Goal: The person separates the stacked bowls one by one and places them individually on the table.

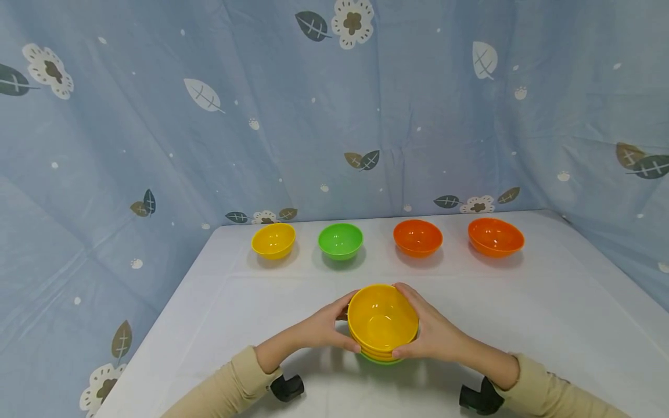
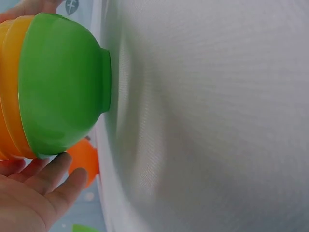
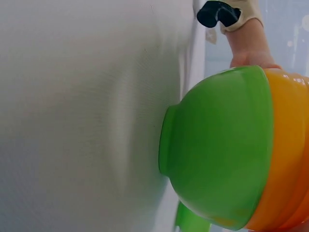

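Both hands, left [image 1: 326, 328] and right [image 1: 431, 331], clasp a stack of bowls [image 1: 382, 322] near the table's [image 1: 549, 313] front edge, while four single bowls [image 1: 387, 239] in the far row appear not yet gathered.

backdrop: pale blue cloth curtain [image 1: 334, 116] printed with leaves and white flowers, draped across the far side and down both left and right | furniture: white table [image 1: 549, 313] running from near to far | light: soft, even, faint shadows on the tabletop
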Demonstrator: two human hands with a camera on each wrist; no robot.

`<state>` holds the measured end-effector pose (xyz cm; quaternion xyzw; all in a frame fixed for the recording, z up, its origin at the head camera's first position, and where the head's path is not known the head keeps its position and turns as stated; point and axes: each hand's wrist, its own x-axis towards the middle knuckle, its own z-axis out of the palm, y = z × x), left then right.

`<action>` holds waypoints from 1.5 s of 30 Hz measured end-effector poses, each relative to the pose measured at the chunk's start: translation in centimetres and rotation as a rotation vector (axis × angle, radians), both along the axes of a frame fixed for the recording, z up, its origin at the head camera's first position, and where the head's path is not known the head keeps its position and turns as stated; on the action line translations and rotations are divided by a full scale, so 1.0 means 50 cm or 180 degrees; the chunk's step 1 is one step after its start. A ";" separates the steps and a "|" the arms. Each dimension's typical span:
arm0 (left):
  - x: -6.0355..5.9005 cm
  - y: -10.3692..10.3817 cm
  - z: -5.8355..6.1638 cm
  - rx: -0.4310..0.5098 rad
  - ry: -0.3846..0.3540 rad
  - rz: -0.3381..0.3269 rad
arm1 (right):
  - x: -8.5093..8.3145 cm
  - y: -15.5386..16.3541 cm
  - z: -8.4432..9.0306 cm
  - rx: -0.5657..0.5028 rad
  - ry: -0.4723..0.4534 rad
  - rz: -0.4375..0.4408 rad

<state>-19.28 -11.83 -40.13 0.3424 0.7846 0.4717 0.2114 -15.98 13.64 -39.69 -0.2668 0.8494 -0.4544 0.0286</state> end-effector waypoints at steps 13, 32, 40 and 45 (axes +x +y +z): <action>0.002 0.003 0.001 -0.0057 0.0053 0.0019 | 0.001 0.000 0.001 0.0121 0.0046 -0.0152; 0.004 -0.001 0.003 -0.0042 0.0028 -0.0024 | 0.000 0.001 0.033 0.0012 0.0179 -0.0178; 0.004 -0.001 0.005 -0.0047 -0.0059 -0.0019 | 0.002 0.015 0.069 0.0093 0.0188 -0.0353; 0.003 -0.001 0.006 -0.0060 -0.0104 -0.0036 | 0.000 0.033 0.085 0.0104 0.0198 -0.0423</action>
